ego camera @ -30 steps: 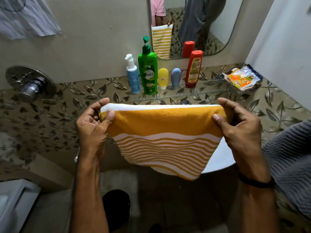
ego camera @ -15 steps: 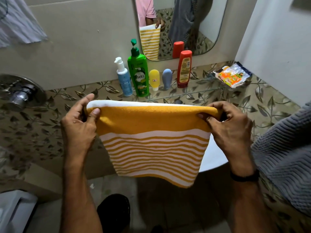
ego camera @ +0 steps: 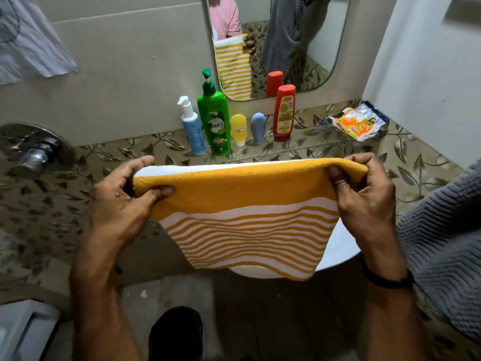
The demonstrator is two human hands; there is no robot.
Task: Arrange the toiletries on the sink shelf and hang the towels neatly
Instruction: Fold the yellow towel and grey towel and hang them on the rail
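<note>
A folded yellow and white striped towel (ego camera: 247, 220) hangs stretched between my hands in front of the white sink (ego camera: 341, 246). My left hand (ego camera: 125, 204) pinches its left top corner, and my right hand (ego camera: 364, 199) pinches the right top corner. On the glass shelf (ego camera: 307, 148) behind stand a white-blue pump bottle (ego camera: 192, 128), a green pump bottle (ego camera: 214, 121), a small yellow tube (ego camera: 238, 128), a grey-blue tube (ego camera: 258, 128) and a red bottle (ego camera: 284, 113). A plastic packet (ego camera: 360, 123) lies at the shelf's right end.
A grey ribbed towel (ego camera: 442, 251) hangs at the right edge. A mirror (ego camera: 312, 35) is on the wall above the shelf. A chrome tap fitting (ego camera: 36, 152) sits on the left wall, with white cloth (ego camera: 31, 48) above it.
My view shifted slightly; the towel stays stretched between both hands, and my right fingers have curled tighter over the top fold.
</note>
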